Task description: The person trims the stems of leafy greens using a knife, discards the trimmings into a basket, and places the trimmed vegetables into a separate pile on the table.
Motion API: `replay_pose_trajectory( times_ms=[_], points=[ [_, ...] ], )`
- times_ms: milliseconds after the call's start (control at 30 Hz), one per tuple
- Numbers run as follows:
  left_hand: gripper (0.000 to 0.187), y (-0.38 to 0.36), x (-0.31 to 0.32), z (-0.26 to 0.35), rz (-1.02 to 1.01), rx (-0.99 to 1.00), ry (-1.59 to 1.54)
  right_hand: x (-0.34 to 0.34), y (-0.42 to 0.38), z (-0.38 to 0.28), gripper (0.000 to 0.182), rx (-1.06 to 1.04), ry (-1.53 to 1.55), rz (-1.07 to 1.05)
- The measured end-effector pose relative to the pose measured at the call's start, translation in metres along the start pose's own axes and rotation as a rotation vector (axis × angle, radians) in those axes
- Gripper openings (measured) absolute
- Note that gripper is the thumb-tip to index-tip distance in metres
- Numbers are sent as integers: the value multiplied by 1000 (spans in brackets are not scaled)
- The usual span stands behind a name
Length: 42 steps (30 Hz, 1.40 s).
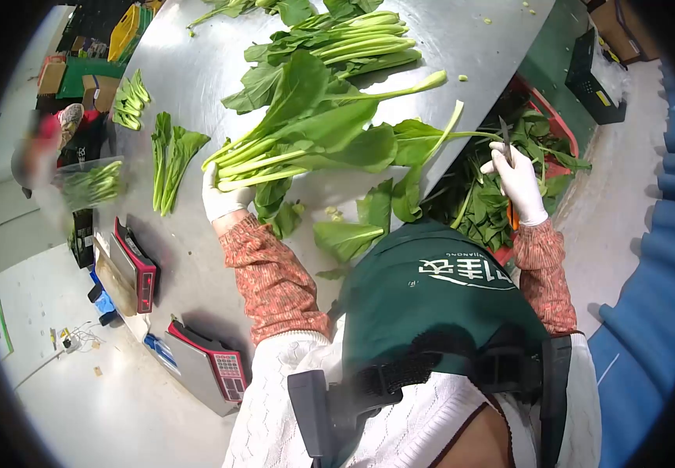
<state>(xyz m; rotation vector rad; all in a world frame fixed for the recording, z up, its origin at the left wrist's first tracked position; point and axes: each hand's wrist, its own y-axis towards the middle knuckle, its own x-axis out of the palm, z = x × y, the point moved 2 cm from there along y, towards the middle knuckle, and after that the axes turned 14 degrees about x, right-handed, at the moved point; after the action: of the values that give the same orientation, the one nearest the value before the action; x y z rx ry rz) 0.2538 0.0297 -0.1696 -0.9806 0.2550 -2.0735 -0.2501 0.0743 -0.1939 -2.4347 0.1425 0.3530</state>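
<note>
My left hand [224, 195], in a white glove, is closed round the stalk ends of a bunch of leafy greens [306, 144] over the metal table [189, 257]. My right hand [517, 183], also gloved, grips a small knife [505, 131] above a red crate [562, 117] of loose leaves. A long leaf stem [474, 135] reaches from the table towards my right hand; whether that hand touches it is unclear. Beyond the bunch lies a pile of greens [361, 45]. Loose leaves [345, 238] lie close to my apron.
Small bunches [170, 160] lie at the table's left. Two red-edged scales [209, 363] stand at lower left. Another person [45, 148], blurred, is at the far left near a bag of greens [95, 183]. A black crate [596, 78] sits at right.
</note>
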Motion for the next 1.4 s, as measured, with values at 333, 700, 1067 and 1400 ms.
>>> replay_pose_trajectory(
  times_ms=[333, 700, 1067, 1400],
  points=[
    [47, 11, -14, 7, 85, 106, 10, 18, 9, -3, 32, 56, -65, -24],
    [37, -6, -6, 14, -74, 96, -159, 76, -21, -98, 26, -271, 2, -199],
    [42, -126, 85, -42, -571, 193, 63, 167, -63, -177, 24, -968, -363, -216],
    [41, -152, 80, -24, -754, 203, 357, 126, -82, -169, 14, -766, -297, -382]
  ],
)
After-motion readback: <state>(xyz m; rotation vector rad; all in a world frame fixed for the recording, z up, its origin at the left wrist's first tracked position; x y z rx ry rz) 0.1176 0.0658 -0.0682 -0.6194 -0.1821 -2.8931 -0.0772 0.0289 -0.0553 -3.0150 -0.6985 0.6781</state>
